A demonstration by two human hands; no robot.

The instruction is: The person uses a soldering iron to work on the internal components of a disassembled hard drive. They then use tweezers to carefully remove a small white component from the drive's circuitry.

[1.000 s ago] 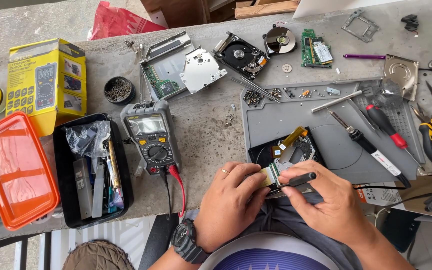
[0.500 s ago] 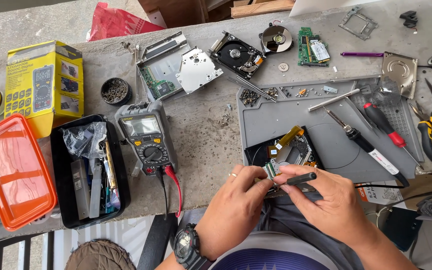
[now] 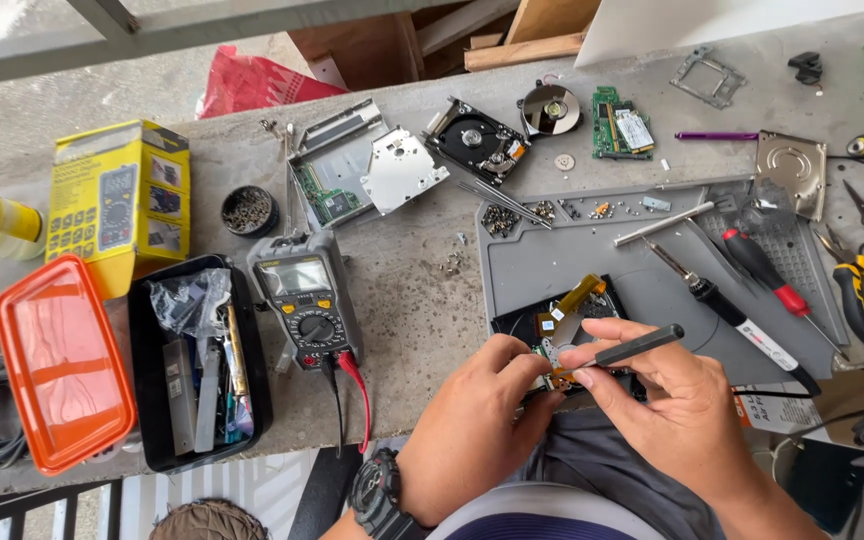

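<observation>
My left hand [image 3: 477, 410] pinches a small electronic part with a circuit board and an amber flex ribbon [image 3: 570, 312] at the near edge of the grey work mat [image 3: 592, 250]. My right hand [image 3: 667, 395] holds a thin dark screwdriver [image 3: 632, 347] like a pen, its tip down on that part. A black watch [image 3: 380, 495] sits on my left wrist. The lower half of the part is hidden by my fingers.
A grey multimeter [image 3: 307, 298] with red and black leads lies left of my hands. Beside it stand a black tool box [image 3: 200, 360], an orange lid [image 3: 57, 362] and a yellow carton [image 3: 122, 200]. Opened hard drives [image 3: 477, 140], circuit boards, loose screws, screwdrivers [image 3: 762, 272] and pliers [image 3: 857, 285] cover the concrete bench.
The view has tilted so the bench sits lower in frame. Both hands stay on the small part, with the screwdriver shifted only slightly.
</observation>
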